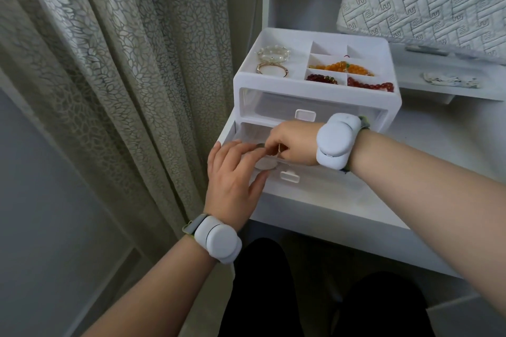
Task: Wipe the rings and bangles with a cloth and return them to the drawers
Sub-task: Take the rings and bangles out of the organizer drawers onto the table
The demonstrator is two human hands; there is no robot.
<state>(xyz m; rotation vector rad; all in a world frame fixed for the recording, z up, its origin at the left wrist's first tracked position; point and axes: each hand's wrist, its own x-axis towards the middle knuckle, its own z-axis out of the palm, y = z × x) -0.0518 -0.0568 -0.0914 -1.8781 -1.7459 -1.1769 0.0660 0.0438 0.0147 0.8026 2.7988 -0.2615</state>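
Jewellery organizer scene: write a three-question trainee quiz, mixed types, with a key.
1. True or false: the organizer's lower drawer is pulled out further than the upper drawer.
2. Which top-tray item lies nearest the curtain? A) pearl bracelet B) orange beads C) red beads
3. Fill in: the right hand pinches something small and thin over the ____ drawer, beside the left hand.

Key: 1 true; 2 A; 3 lower.
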